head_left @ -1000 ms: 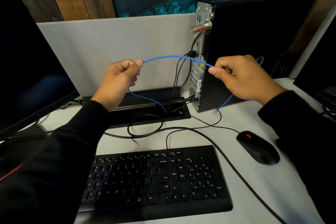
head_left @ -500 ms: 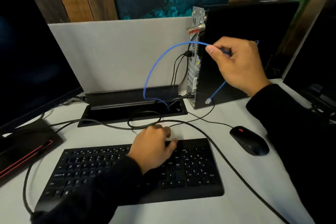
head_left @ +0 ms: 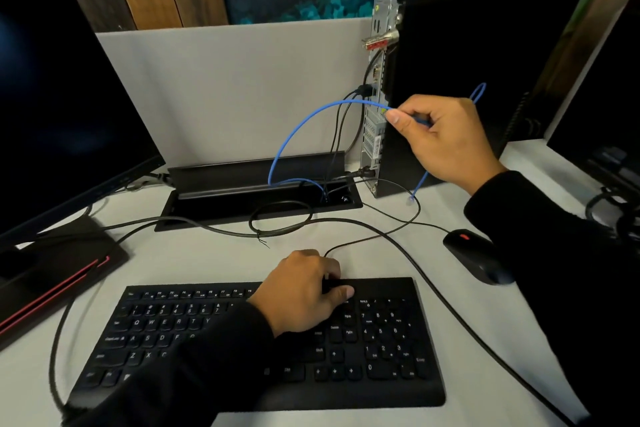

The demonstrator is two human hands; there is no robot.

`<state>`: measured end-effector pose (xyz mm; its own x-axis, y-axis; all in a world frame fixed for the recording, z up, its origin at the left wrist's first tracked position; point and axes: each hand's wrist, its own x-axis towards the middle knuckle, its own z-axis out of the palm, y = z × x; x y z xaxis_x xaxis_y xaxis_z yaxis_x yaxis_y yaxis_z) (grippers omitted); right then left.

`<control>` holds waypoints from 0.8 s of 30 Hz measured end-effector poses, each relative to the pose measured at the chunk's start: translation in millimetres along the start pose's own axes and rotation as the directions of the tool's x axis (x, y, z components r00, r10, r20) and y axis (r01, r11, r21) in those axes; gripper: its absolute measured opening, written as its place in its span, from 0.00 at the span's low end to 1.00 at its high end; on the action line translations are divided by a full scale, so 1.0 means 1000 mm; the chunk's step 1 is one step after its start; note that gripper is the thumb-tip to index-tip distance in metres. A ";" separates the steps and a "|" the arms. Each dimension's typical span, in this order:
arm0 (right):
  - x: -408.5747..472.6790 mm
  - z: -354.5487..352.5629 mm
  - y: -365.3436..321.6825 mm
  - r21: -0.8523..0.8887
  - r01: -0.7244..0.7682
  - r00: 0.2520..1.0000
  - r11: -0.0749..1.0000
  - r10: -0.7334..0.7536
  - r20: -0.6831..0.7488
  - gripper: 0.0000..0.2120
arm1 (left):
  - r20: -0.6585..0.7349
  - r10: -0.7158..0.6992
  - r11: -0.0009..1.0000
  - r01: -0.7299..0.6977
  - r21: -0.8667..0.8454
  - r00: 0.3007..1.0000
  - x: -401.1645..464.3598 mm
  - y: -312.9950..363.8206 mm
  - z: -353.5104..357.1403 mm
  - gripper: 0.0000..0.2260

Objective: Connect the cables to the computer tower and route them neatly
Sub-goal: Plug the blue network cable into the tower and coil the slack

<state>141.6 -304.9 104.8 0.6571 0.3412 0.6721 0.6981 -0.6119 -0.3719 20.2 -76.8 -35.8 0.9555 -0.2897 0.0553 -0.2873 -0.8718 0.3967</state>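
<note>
We are part-way through connecting the thin blue network cable (head_left: 294, 135) to the upright black computer tower (head_left: 467, 80), and the step in hand looks to us like finding its plug and bringing it to the silver rear port panel (head_left: 375, 121). To do this well we would work along the cable to the clear plug (head_left: 411, 199), which dangles below our right hand (head_left: 446, 139) just above the white table (head_left: 207, 260), turn its clip to suit the socket, and push it straight in without forcing (the black leads already plugged in crowd that panel).

The right hand's fingers (head_left: 398, 118) are pinched together on the cable just beside the panel. From them it arcs left and down into the black cable tray (head_left: 256, 191) set in the table; behind the hand a loop shows above the knuckles and the free end hangs under the palm.

Our left hand (head_left: 301, 291) rests curled on the top edge of the black keyboard (head_left: 381, 357); whether it grips the edge we cannot tell. A black mouse (head_left: 476, 256) lies well to the right.
</note>
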 end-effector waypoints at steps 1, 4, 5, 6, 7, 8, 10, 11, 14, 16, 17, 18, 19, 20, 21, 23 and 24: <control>-0.001 0.001 0.001 -0.001 -0.008 1.000 1.000 0.008 0.009 0.12 | 0.007 0.012 1.000 -0.012 -0.010 1.000 0.000 0.000 0.000 0.14; -0.008 0.007 0.000 0.016 -0.025 0.999 1.000 0.024 0.043 0.12 | 0.003 0.017 0.998 -0.017 -0.055 1.000 0.000 0.000 0.000 0.14; -0.010 0.008 -0.001 0.024 -0.033 0.998 0.999 0.031 0.052 0.12 | -0.009 0.013 0.998 -0.014 -0.063 1.000 0.000 0.001 0.000 0.15; -0.013 0.010 -0.002 0.029 -0.040 0.997 0.999 0.038 0.065 0.12 | -0.016 0.005 0.998 -0.006 -0.067 1.000 -0.001 0.002 0.002 0.15; -0.016 0.011 -0.003 0.030 -0.046 0.996 0.998 0.044 0.075 0.13 | -0.022 -0.003 0.998 0.002 -0.067 1.000 -0.001 0.003 0.003 0.15; -0.019 0.013 -0.003 0.028 -0.053 0.995 0.998 0.050 0.084 0.13 | -0.030 -0.008 0.998 0.006 -0.064 1.000 -0.001 0.005 0.005 0.16; -0.024 0.016 -0.003 0.027 -0.066 0.994 0.997 0.064 0.094 0.15 | -0.064 0.000 0.999 -0.003 -0.045 0.998 -0.002 0.008 0.009 0.17; -0.026 0.017 -0.003 0.026 -0.074 0.993 0.997 0.071 0.092 0.15 | -0.082 0.009 0.999 -0.013 -0.039 0.997 -0.002 0.008 0.011 0.18; -0.030 0.015 -0.002 0.029 -0.075 0.995 0.997 0.073 0.067 0.16 | -0.094 0.058 0.996 -0.064 -0.060 0.994 -0.005 0.008 0.012 0.16; -0.030 0.011 -0.004 0.030 -0.068 0.997 0.997 0.066 0.047 0.15 | -0.075 0.091 0.992 -0.097 -0.083 0.993 -0.009 0.009 0.014 0.15; -0.029 0.009 -0.006 0.028 -0.060 0.998 0.998 0.059 0.034 0.14 | -0.068 0.100 0.991 -0.106 -0.087 0.993 -0.010 0.010 0.015 0.15; -0.027 0.007 -0.008 0.027 -0.051 0.999 0.998 0.050 0.021 0.14 | -0.066 0.108 0.990 -0.114 -0.085 0.992 -0.012 0.010 0.016 0.15; -0.025 0.004 -0.009 0.030 -0.043 0.999 0.999 0.043 0.008 0.14 | -0.065 0.111 0.990 -0.116 -0.085 0.992 -0.012 0.009 0.017 0.15; -0.023 0.001 -0.011 0.036 -0.033 0.999 0.999 0.033 -0.010 0.14 | -0.067 0.111 0.989 -0.116 -0.089 0.992 -0.012 0.008 0.018 0.16; -0.020 -0.002 -0.012 0.042 -0.021 0.999 0.999 0.022 -0.035 0.14 | -0.068 0.104 0.989 -0.110 -0.094 0.992 -0.010 0.008 0.017 0.17; -0.013 -0.009 -0.015 0.048 0.005 0.995 0.999 0.000 -0.098 0.14 | -0.052 0.073 0.993 -0.077 -0.087 0.996 -0.007 0.011 0.011 0.18; -0.008 -0.013 -0.015 0.053 0.016 0.991 0.998 -0.009 -0.131 0.15 | -0.052 0.054 0.997 -0.057 -0.056 0.997 -0.004 0.013 0.007 0.18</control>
<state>121.8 -307.5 112.8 0.6080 0.2497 0.7537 0.7225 -0.5675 -0.3948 12.4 -89.4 -37.4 0.9408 -0.3154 0.1241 -0.3369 -0.8304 0.4437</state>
